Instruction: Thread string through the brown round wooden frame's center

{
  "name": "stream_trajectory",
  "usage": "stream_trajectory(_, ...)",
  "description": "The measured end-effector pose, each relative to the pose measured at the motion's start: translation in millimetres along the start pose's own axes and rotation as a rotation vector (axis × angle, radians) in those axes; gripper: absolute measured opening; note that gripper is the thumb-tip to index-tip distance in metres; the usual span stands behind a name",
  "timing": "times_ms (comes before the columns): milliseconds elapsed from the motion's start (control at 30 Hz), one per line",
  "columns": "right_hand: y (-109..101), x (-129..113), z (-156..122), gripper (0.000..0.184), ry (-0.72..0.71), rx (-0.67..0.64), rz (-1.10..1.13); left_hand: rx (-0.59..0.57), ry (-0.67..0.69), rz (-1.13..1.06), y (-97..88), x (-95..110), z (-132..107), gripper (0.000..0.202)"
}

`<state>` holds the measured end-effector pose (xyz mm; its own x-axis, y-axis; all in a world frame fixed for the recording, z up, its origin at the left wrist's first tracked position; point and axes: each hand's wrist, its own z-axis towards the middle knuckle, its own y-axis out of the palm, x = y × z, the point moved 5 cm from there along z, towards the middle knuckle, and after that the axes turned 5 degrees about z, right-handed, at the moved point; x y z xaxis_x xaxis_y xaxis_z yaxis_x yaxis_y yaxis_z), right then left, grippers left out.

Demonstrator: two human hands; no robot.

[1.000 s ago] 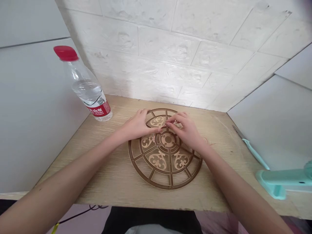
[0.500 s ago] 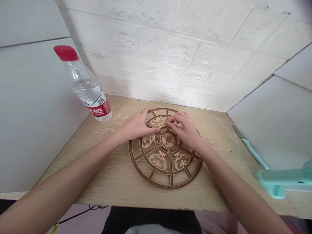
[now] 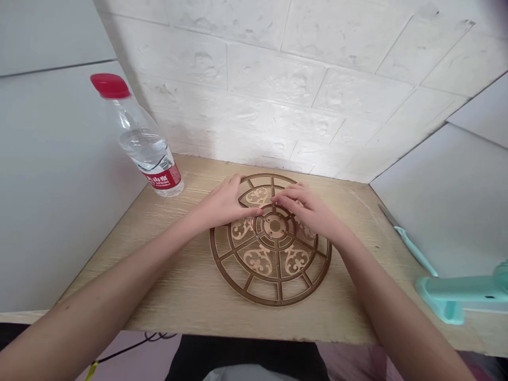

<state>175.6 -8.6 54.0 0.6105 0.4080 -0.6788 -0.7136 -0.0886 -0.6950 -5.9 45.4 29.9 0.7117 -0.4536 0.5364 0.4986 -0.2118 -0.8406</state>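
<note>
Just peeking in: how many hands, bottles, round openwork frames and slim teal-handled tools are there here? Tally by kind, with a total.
Hands: 2 (left hand, right hand)
Bottle: 1
Round openwork frame: 1
Slim teal-handled tool: 1
Total: 5

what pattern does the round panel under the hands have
The round panel has brown rings and spokes with tan scrolls between them, seen in the head view.

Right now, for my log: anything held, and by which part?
Can't tell: left grip and right grip lie over the round brown openwork disc, no clear hold showing.
</note>
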Motion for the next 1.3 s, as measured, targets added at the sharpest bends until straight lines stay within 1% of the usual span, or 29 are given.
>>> stream_trajectory(133, -3.2, 7.1, -3.2, 0.027, 0.110, -0.060, 0.073, -0.001, -0.008, 0.012, -0.7, -0.8, 0.1, 0.103)
stream_trajectory(233, -2.1, 11.2, -4.5, 0.026, 0.120, -0.106, 0.133, 0.003, -0.012, 0.016, -1.1, -0.4, 0.0, 0.103)
stream_trajectory(267, -1.7, 12.3, -4.3, 0.026, 0.119, -0.103, 0.153, 0.009, -0.010, 0.018, -1.3, 0.1, -0.1, 0.103)
stream_trajectory(333, -1.1, 14.0, -3.3, 0.025, 0.118, -0.056, 0.165, 0.018, -0.002, 0.017, -1.7, 1.1, -0.4, 0.103)
stream_trajectory(467, 2.0, 14.8, -1.1, 0.024, 0.088, 0.075, 0.113, 0.033, 0.017, -0.007, -2.4, 2.2, -1.0, 0.100)
stream_trajectory(567, 5.1, 13.8, -0.3, 0.020, 0.047, 0.126, 0.078, 0.040, 0.036, -0.014, -3.0, 3.0, -1.1, 0.098)
stream_trajectory(767, 4.2, 15.2, 0.2, 0.015, 0.052, 0.154, 0.133, 0.045, 0.037, -0.011, -3.2, 4.1, -1.1, 0.095)
stream_trajectory(967, 2.7, 17.7, -1.0, 0.017, 0.120, 0.133, 0.189, 0.062, -0.002, -0.001, -2.1, 0.9, -1.2, 0.098)
stream_trajectory(1100, 5.5, 20.3, -0.6, 0.020, 0.108, 0.178, 0.144, 0.091, -0.011, 0.013, -1.9, 0.0, -1.1, 0.098)
stream_trajectory(1300, 11.6, 13.9, -0.8, 0.016, 0.014, 0.298, -0.004, 0.101, -0.018, 0.041, -3.2, 4.2, -2.1, 0.098)
